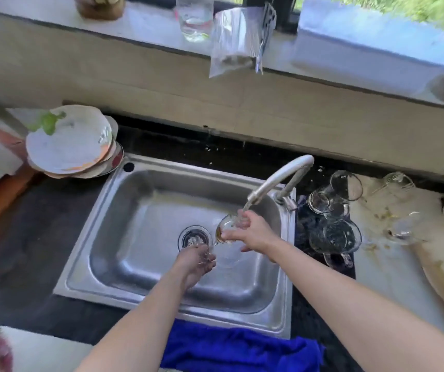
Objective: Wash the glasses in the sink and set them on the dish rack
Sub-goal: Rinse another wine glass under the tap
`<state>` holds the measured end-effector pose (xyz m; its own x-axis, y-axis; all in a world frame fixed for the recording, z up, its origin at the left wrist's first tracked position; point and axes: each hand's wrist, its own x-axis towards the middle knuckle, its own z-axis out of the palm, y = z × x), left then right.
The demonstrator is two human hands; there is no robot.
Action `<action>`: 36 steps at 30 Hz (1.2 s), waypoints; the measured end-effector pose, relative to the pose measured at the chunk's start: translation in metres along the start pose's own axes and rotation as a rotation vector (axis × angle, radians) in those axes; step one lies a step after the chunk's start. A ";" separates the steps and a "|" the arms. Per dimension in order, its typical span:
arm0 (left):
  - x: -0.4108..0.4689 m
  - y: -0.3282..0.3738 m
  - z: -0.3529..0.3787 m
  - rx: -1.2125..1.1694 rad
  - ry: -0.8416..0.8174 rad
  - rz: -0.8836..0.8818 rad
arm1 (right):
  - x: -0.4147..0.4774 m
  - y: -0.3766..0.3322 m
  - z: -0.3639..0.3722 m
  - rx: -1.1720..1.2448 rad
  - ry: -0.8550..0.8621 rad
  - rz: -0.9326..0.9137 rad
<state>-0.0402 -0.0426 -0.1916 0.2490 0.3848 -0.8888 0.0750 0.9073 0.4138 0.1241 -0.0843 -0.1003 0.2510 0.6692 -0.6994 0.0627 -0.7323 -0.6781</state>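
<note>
One sink (102, 210), one tap (277, 178), one blue cloth (228, 350), one sill tumbler (195, 18). Left grip (195, 260) holds one small glass (206, 252); right grip (253, 233), one stained glass (224, 228). Plates (70, 146): three at least.

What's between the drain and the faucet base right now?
Head view: the right hand, gripping a glass, sits between the drain and the faucet base.
</note>
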 end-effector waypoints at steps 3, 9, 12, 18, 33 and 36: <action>0.018 0.005 -0.004 0.102 -0.076 -0.123 | 0.015 0.006 0.001 0.040 -0.001 0.023; 0.035 0.010 -0.009 0.076 -0.083 -0.123 | 0.023 0.015 0.010 0.060 0.110 0.014; 0.035 0.019 -0.005 0.081 -0.113 -0.078 | 0.023 0.015 0.012 -0.007 0.143 -0.073; 0.025 0.036 0.006 0.143 -0.174 -0.087 | 0.014 -0.001 -0.004 -0.013 0.139 -0.172; 0.004 0.057 0.003 0.449 -0.216 -0.188 | -0.004 -0.025 -0.035 0.132 -0.185 -0.003; 0.000 0.056 0.004 0.457 -0.221 -0.176 | -0.004 -0.023 -0.030 -0.006 -0.102 -0.076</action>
<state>-0.0327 0.0076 -0.1673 0.3882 0.1436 -0.9103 0.5344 0.7697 0.3493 0.1507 -0.0743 -0.0751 0.1457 0.7323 -0.6652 0.0836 -0.6791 -0.7293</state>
